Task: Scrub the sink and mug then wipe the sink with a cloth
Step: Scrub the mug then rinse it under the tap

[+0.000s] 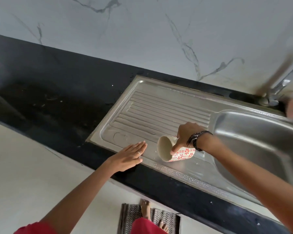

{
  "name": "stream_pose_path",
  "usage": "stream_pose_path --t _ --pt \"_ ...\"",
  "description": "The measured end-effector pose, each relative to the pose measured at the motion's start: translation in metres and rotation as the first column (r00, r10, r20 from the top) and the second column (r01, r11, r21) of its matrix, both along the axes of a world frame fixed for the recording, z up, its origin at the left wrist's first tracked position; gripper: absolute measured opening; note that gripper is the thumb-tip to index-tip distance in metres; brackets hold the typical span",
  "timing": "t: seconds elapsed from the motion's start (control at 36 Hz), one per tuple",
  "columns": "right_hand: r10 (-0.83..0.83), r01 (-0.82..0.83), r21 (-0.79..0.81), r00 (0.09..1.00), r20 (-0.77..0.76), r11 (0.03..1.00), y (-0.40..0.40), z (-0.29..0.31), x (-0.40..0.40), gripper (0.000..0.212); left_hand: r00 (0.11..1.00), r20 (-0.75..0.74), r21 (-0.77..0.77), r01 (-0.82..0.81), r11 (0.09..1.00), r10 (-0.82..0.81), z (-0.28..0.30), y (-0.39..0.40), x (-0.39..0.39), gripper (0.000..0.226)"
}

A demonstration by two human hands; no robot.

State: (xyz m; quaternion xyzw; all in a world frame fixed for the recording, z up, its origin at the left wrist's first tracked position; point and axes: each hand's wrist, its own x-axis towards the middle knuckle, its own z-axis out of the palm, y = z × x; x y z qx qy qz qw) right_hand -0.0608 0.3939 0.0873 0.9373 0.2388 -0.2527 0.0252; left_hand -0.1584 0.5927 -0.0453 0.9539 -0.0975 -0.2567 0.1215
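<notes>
Mug [176, 150]: we find it tipped on its side on the sink [254, 130] drainboard, mouth facing left, gripped by the right hand [186, 135]. The left hand [129, 157] lies flat, fingers straight, at the drainboard's near edge, just left of the mug. Black bench [57, 92] surrounds the sink.
</notes>
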Motion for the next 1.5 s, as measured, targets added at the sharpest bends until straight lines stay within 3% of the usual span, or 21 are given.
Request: stream_pose_path --t 0.11,0.22,0.33,0.44,0.53,0.61,0.72,0.81,0.92,1.0,1.11,1.25,1.31,1.42,1.5 --pt "-0.003 0.003 -0.012 1.0 -0.003 1.0 -0.008 -0.001 -0.001 0.066 0.997 0.015 0.004 0.075 0.997 -0.075 -0.006 -0.032 0.01 0.055" --pt "-0.095 0.096 0.029 0.995 -0.041 0.995 -0.024 -0.001 0.004 0.067 0.97 0.101 0.122 0.209 0.97 -0.222 -0.016 -0.055 0.014 0.052" --pt "-0.213 0.223 0.088 0.971 -0.112 0.971 -0.047 -0.004 0.011 0.044 0.946 0.134 0.189 0.268 0.945 -0.295 -0.015 -0.072 0.011 0.058" --pt "-0.317 0.343 0.142 0.932 -0.178 0.929 -0.069 -0.008 0.015 0.047 0.977 0.139 0.121 0.143 0.982 -0.16 -0.02 -0.087 0.013 0.074" --pt "-0.387 0.414 0.2 0.908 -0.161 0.888 -0.081 -0.01 0.012 0.056 0.982 0.145 0.084 0.105 0.991 -0.117 -0.025 -0.096 0.014 0.074" --pt "-0.494 0.53 0.298 0.848 -0.192 0.794 -0.091 -0.018 0.013 0.064 0.982 0.172 0.013 0.079 0.997 -0.08 -0.023 -0.103 0.016 0.081" --pt "-0.552 0.588 0.357 0.807 -0.207 0.726 -0.098 -0.026 0.015 0.057 0.955 0.208 -0.18 -0.175 0.968 0.211 -0.019 -0.094 0.018 0.059" --pt "-0.537 0.567 0.355 0.822 -0.189 0.743 -0.099 -0.026 0.019 0.051 0.915 0.217 -0.194 -0.3 0.934 0.339 -0.016 -0.071 0.019 0.058" --pt "-0.483 0.494 0.295 0.868 -0.116 0.818 -0.093 -0.021 0.023 0.049 0.857 0.265 -0.098 -0.433 0.896 0.443 -0.022 -0.029 0.023 0.087" --pt "-0.437 0.446 0.262 0.894 -0.096 0.856 -0.083 -0.02 0.024 0.048 0.783 0.275 -0.101 -0.554 0.827 0.558 -0.023 -0.005 0.024 0.072" --pt "-0.388 0.4 0.261 0.916 -0.098 0.878 -0.065 -0.019 0.027 0.044 0.71 0.256 -0.074 -0.662 0.746 0.656 -0.024 0.017 0.029 0.073" --pt "-0.327 0.351 0.279 0.936 -0.13 0.894 -0.033 -0.023 0.037 0.03 0.67 0.31 -0.055 -0.695 0.717 0.674 -0.027 0.035 0.045 0.072" --pt "-0.323 0.349 0.282 0.937 -0.135 0.894 -0.018 -0.021 0.041 0.038 0.677 0.314 -0.05 -0.688 0.724 0.665 -0.031 0.042 0.054 0.071" --pt "-0.302 0.334 0.272 0.941 -0.154 0.903 0.016 -0.021 0.052 0.032 0.69 0.316 -0.082 -0.664 0.743 0.651 -0.04 0.056 0.071 0.072" --pt "-0.296 0.33 0.312 0.943 -0.15 0.891 0.042 -0.024 0.065 0.043 0.716 0.344 -0.126 -0.607 0.785 0.608 -0.046 0.067 0.084 0.091"
